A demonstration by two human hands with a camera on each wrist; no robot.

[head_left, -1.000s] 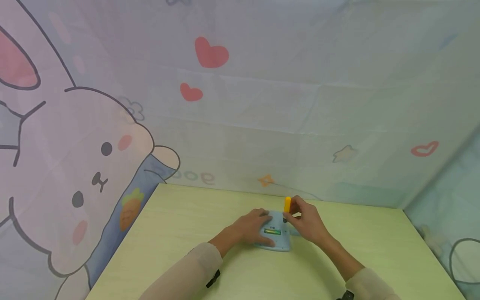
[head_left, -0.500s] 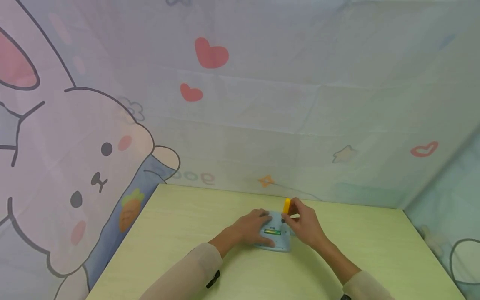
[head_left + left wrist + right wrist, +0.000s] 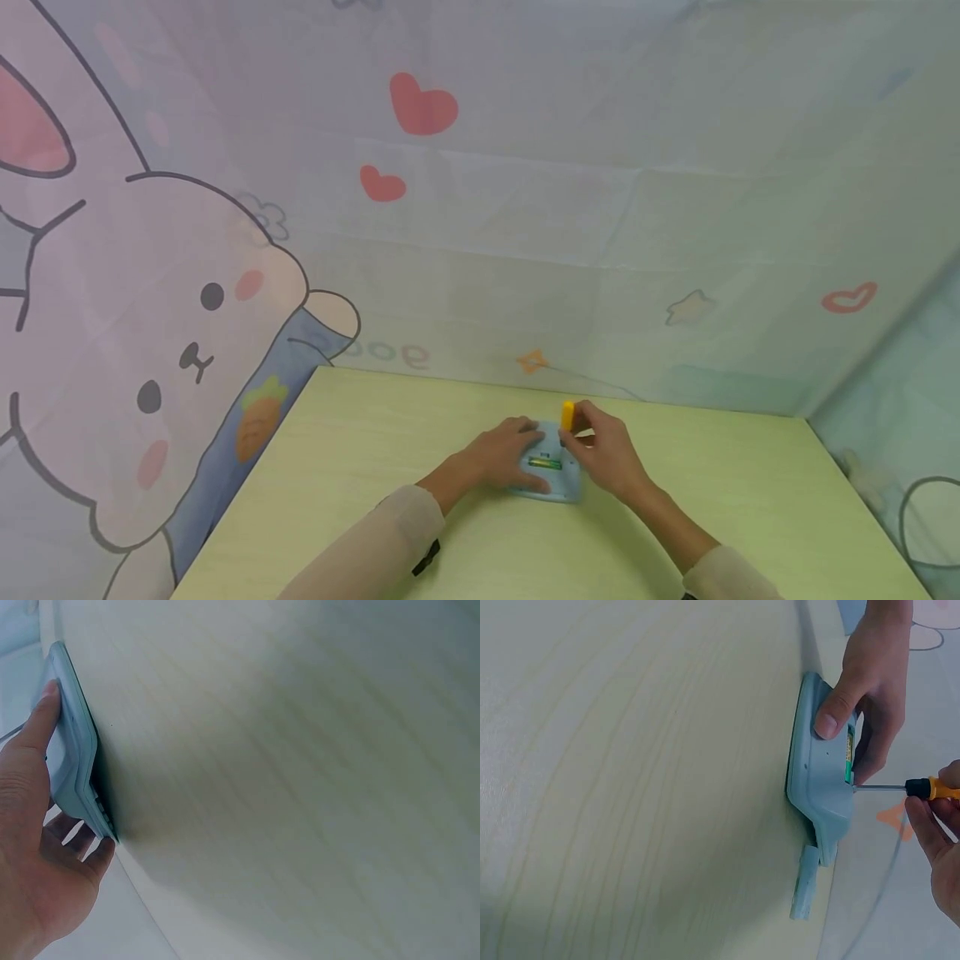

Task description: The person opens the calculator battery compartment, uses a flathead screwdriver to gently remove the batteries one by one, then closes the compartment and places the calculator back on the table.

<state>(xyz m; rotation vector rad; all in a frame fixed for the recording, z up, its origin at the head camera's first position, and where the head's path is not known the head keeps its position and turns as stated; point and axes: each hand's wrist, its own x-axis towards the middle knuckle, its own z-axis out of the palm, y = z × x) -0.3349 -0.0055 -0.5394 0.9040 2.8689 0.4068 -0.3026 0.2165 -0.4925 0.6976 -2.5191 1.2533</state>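
A light-blue device point(image 3: 558, 482), apparently a calculator, lies face down on the table with its back up. A green-and-gold battery point(image 3: 545, 463) shows in the slot in its back. My left hand point(image 3: 497, 454) holds the device from its left side, the thumb point(image 3: 832, 720) on its back and the other fingers point(image 3: 97, 859) at its far edge. My right hand point(image 3: 611, 446) pinches a screwdriver point(image 3: 919, 788) with a yellow handle and a black collar. The shaft's tip meets the back beside the battery slot; whether it sits in a screw cannot be seen.
A small light-blue strip point(image 3: 805, 883) lies on the table near the device's edge. The pale yellow-green table point(image 3: 360, 467) ends at a printed cloth backdrop point(image 3: 525, 208). A thin dark loop point(image 3: 903, 521) shows at the far right.
My right hand and the screwdriver have shifted slightly left and nearer, and the handle's tilt has changed. The light-blue strip is now hidden in the head view. My left hand stays put.
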